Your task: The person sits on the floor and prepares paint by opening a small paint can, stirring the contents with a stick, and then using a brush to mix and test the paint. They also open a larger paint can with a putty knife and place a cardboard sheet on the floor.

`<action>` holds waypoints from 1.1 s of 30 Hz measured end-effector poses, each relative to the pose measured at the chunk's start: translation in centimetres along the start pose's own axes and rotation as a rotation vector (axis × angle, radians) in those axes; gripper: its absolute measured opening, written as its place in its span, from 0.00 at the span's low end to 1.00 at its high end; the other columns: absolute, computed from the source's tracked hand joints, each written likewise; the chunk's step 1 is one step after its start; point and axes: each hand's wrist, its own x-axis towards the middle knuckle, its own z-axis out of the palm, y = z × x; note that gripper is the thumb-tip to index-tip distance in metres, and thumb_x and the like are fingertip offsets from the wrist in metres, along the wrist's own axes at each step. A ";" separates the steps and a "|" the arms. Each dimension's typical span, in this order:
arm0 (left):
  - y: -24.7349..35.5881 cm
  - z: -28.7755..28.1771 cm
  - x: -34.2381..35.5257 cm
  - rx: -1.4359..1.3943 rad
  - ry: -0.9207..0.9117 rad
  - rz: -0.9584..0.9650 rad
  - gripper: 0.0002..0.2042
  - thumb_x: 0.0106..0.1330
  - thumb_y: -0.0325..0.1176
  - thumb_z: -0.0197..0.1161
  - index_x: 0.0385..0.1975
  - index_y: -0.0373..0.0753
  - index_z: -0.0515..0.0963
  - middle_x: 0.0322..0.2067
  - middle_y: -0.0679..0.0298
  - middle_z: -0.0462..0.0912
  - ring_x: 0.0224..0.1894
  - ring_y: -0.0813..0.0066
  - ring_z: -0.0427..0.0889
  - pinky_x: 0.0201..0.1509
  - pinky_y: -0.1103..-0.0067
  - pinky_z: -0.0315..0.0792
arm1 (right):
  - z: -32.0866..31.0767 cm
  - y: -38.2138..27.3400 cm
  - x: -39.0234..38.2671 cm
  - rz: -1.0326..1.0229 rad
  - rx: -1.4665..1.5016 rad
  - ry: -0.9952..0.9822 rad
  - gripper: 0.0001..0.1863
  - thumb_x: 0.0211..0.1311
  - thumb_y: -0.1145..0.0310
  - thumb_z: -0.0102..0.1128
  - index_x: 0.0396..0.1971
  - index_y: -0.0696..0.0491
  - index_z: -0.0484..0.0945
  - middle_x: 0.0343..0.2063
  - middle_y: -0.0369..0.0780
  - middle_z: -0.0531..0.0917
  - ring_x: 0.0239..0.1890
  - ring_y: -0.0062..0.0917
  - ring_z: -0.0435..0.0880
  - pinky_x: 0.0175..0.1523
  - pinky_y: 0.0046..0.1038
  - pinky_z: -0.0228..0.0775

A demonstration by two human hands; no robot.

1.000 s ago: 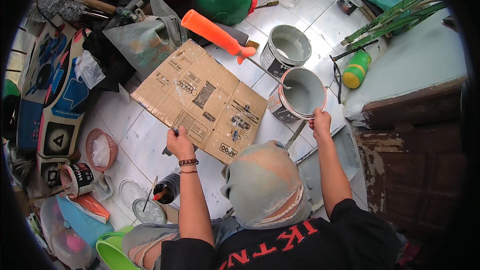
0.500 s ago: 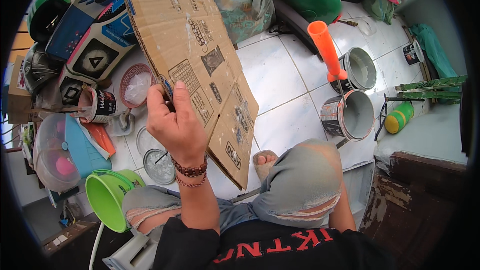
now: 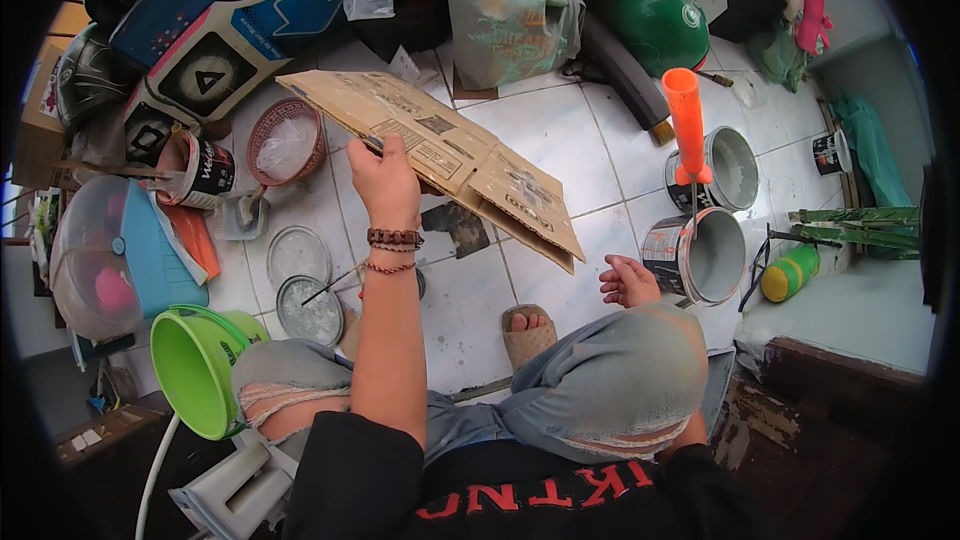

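Observation:
My left hand [image 3: 385,180] grips the left edge of a folded brown cardboard sheet [image 3: 440,135], thumb on top and fingers underneath. The sheet is held tilted above the tiled floor, its printed side up. Past my right knee, my right hand [image 3: 630,282] shows with its fingers loosely apart and nothing in them. Close by it stands an open paint bucket [image 3: 715,258] with a pale, whitish inside. An orange handle [image 3: 685,125] on a metal rod rises from that bucket. Just behind is a second open bucket [image 3: 732,170].
Two round lids [image 3: 300,255] lie on the floor left of my arm, near a pink basket [image 3: 285,143] and a green bucket [image 3: 200,370]. A dark flat piece [image 3: 458,230] lies under the cardboard. A green helmet [image 3: 660,28] and a brush [image 3: 660,130] are farther back.
The cardboard has swung lower and flatter, moving right with my left hand. My right hand has come into sight beside the paint bucket. The dark piece on the floor is uncovered.

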 end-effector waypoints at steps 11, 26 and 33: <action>-10.9 4.8 -14.0 -0.445 -0.329 -0.876 0.13 0.73 0.30 0.49 0.50 0.32 0.58 0.42 0.48 0.75 0.33 0.55 0.85 0.28 0.68 0.84 | 2.6 -1.9 8.2 -0.088 0.399 0.000 0.20 0.70 0.59 0.51 0.50 0.59 0.67 0.38 0.45 0.78 0.35 0.30 0.80 0.38 0.29 0.76; -17.7 -10.4 -18.6 0.684 0.286 -0.509 0.48 0.42 0.45 0.79 0.59 0.28 0.56 0.55 0.42 0.68 0.58 0.50 0.70 0.64 0.62 0.63 | 1.9 5.7 16.8 -0.130 0.030 0.136 0.08 0.66 0.67 0.50 0.40 0.55 0.70 0.28 0.39 0.78 0.25 0.23 0.78 0.27 0.23 0.72; -16.7 -13.2 -17.2 0.654 0.560 -0.489 0.62 0.36 0.48 0.83 0.65 0.28 0.45 0.61 0.42 0.57 0.65 0.46 0.60 0.69 0.61 0.58 | 4.2 2.0 16.3 -0.007 -0.439 0.215 0.15 0.62 0.63 0.59 0.40 0.61 0.75 0.23 0.41 0.78 0.20 0.24 0.79 0.21 0.26 0.73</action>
